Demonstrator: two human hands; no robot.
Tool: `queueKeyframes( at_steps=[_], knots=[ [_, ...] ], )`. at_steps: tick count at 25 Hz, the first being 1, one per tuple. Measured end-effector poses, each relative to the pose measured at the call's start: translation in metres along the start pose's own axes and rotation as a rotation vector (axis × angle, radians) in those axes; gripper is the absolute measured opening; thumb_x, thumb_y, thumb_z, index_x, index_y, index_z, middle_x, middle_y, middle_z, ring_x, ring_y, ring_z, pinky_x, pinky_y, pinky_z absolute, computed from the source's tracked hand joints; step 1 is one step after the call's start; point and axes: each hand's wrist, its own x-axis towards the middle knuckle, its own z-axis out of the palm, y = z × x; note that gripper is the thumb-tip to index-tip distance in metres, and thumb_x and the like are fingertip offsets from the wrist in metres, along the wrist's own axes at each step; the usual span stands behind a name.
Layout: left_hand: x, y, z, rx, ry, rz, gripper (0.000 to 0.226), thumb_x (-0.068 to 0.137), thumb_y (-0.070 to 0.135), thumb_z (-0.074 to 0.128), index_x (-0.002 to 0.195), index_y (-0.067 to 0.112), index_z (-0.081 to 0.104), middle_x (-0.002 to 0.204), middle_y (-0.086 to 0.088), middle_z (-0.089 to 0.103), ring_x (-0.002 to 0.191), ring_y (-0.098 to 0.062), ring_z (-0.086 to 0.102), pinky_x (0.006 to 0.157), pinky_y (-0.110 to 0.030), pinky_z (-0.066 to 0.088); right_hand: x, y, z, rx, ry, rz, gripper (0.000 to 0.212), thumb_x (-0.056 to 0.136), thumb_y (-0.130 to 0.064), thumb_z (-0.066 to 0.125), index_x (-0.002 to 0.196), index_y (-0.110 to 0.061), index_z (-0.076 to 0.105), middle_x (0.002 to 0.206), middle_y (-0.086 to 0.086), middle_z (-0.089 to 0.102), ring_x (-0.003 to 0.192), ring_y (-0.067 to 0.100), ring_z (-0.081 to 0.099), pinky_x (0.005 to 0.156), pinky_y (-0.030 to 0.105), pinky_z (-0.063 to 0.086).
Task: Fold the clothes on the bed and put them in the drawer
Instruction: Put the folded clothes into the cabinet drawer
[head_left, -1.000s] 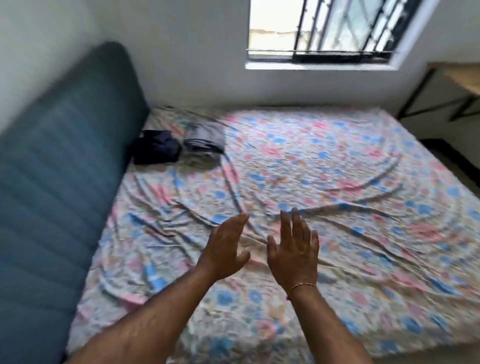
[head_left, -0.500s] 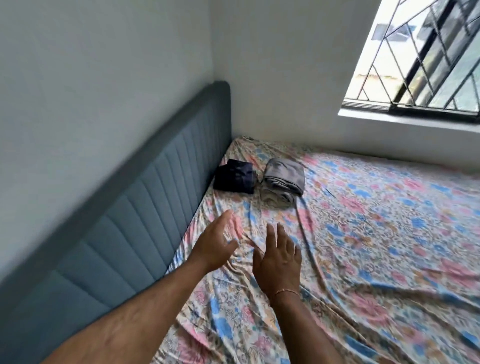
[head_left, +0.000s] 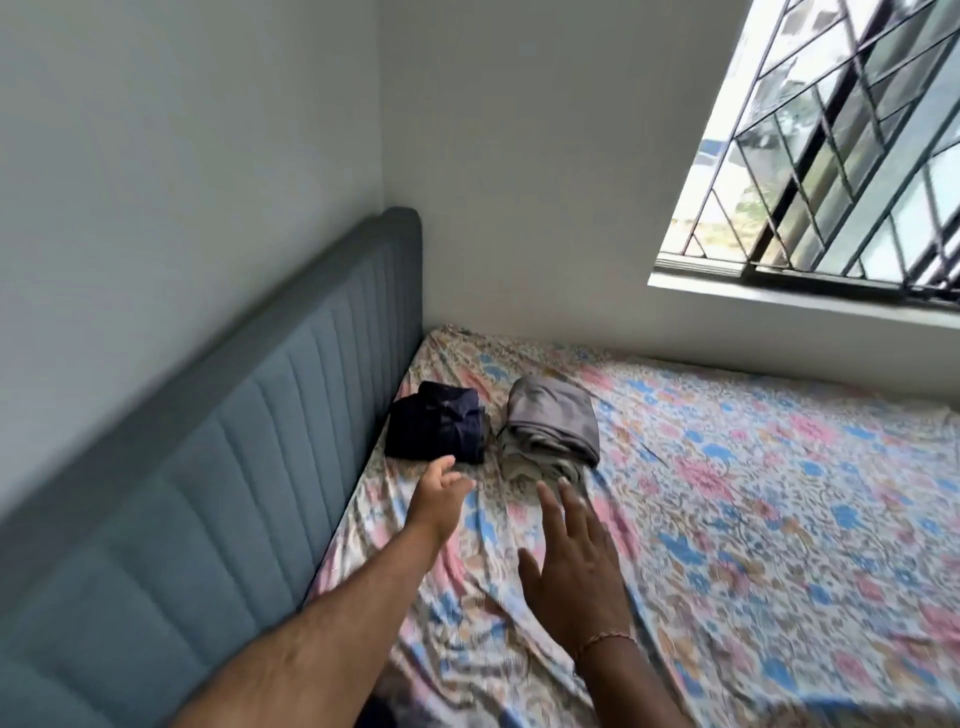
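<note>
In the head view, two folded garments are seen side by side on the floral-sheeted bed (head_left: 727, 519) beside the padded blue-grey headboard (head_left: 234, 467): a dark navy bundle (head_left: 436, 428) and a grey bundle (head_left: 553, 423). The left hand (head_left: 439, 493) and right hand (head_left: 571, 566) are held out with fingers spread, nothing grasped.

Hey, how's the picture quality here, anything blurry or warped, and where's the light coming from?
Head view: daylight enters through the barred window at upper right; the right hand and the headboard are smeared by motion blur; the left hand is softer too; the wide lens bends the window frame and walls; the folded dark clothes and grey clothes stay fairly sharp.
</note>
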Motion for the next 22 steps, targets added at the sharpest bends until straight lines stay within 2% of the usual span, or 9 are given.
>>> queueKeyframes(
  at_steps=[3,5,7,9,11,13,16,19,22],
  knots=[
    [0.117,-0.02,0.0,-0.159,0.002,-0.108,0.042,0.102,0.014,0.061,0.143,0.012,0.053,0.117,-0.009,0.065,0.104,-0.023,0.063,0.08,-0.036,0.049,0.095,0.005,0.077,-0.024,-0.004,0.061,0.086,0.084,-0.044,0.069,0.159,-0.026,0.031,0.166,0.004,0.03,0.145,0.028,0.038,0.115,0.048,0.041],
    [0.201,-0.037,-0.001,-0.273,0.034,-0.176,0.036,0.104,0.017,0.058,0.14,0.013,0.055,0.112,-0.006,0.065,0.102,-0.022,0.063,0.072,-0.034,0.046,0.172,0.009,0.144,-0.027,-0.023,0.067,0.089,0.078,-0.039,0.073,0.158,-0.024,0.036,0.165,0.004,0.033,0.143,0.029,0.042,0.113,0.048,0.043],
    [0.285,-0.058,-0.017,-0.413,0.084,-0.322,0.031,0.105,0.022,0.056,0.134,0.011,0.058,0.116,-0.008,0.062,0.102,-0.023,0.061,0.075,-0.035,0.046,0.247,-0.001,0.217,-0.019,-0.13,0.035,0.093,0.075,-0.035,0.073,0.159,-0.022,0.034,0.166,0.006,0.031,0.144,0.03,0.042,0.115,0.047,0.041],
    [0.338,-0.084,-0.034,-0.534,0.131,-0.491,0.033,0.105,0.029,0.055,0.133,0.012,0.059,0.125,-0.014,0.062,0.112,-0.028,0.06,0.091,-0.04,0.048,0.299,-0.016,0.283,-0.067,-0.198,-0.066,0.098,0.072,-0.034,0.072,0.16,-0.02,0.032,0.166,0.009,0.03,0.147,0.03,0.039,0.116,0.047,0.041],
    [0.365,-0.113,-0.039,-0.641,0.121,-0.549,0.032,0.103,0.035,0.055,0.121,0.011,0.064,0.106,-0.013,0.067,0.101,-0.029,0.063,0.091,-0.038,0.048,0.341,-0.028,0.327,-0.165,-0.298,-0.171,0.102,0.071,-0.041,0.076,0.16,-0.023,0.03,0.167,0.01,0.03,0.15,0.033,0.035,0.115,0.054,0.04],
    [0.382,-0.129,-0.038,-0.7,0.117,-0.56,0.031,0.1,0.04,0.056,0.102,0.011,0.068,0.081,-0.009,0.067,0.073,-0.023,0.06,0.066,-0.03,0.044,0.39,-0.03,0.364,-0.307,-0.405,-0.199,0.107,0.074,-0.05,0.077,0.163,-0.031,0.02,0.171,0.009,0.017,0.155,0.039,0.02,0.115,0.068,0.029],
    [0.408,-0.157,-0.045,-0.732,0.183,-0.572,0.039,0.094,0.053,0.06,0.094,0.015,0.07,0.081,-0.008,0.073,0.071,-0.021,0.064,0.063,-0.03,0.041,0.436,-0.025,0.408,-0.442,-0.62,-0.093,0.115,0.08,-0.053,0.074,0.162,-0.038,-0.005,0.172,0.007,-0.005,0.156,0.044,-0.004,0.111,0.079,0.015],
    [0.414,-0.183,-0.047,-0.733,0.189,-0.569,0.057,0.088,0.072,0.057,0.098,0.019,0.071,0.093,-0.004,0.074,0.088,-0.021,0.062,0.075,-0.037,0.036,0.441,-0.02,0.429,-0.516,-0.616,-0.15,0.113,0.081,-0.05,0.072,0.162,-0.033,-0.004,0.171,0.012,0.002,0.153,0.049,0.009,0.105,0.077,0.031],
    [0.408,-0.177,-0.033,-0.645,0.252,-0.52,0.061,0.091,0.078,0.05,0.105,0.022,0.071,0.102,-0.004,0.07,0.095,-0.022,0.059,0.083,-0.037,0.039,0.449,-0.009,0.421,-0.505,-0.576,-0.277,0.099,0.082,-0.042,0.071,0.16,-0.026,0.013,0.159,0.018,0.034,0.134,0.045,0.048,0.097,0.057,0.054]
  ],
)
